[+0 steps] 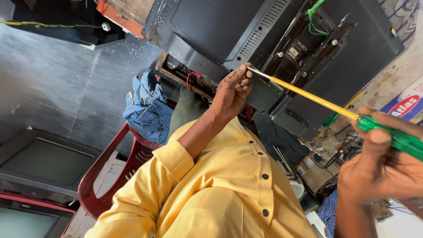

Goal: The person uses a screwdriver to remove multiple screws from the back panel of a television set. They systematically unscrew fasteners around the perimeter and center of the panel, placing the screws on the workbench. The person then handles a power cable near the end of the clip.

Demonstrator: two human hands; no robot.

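Dark floor (57,79); right grip (383,167) clamped on screwdriver (335,108); left grip (231,90) probably pinching tip.

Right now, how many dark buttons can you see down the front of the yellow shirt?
2: one dark button mid-placket, another dark button just below it. A small third one near the collar may be there; others could be hidden.

Green-handled, yellow-shafted screwdriver (335,108), yellow shirt (220,185), blue checked cloth (147,108), red chair (110,176), black casing (211,22).
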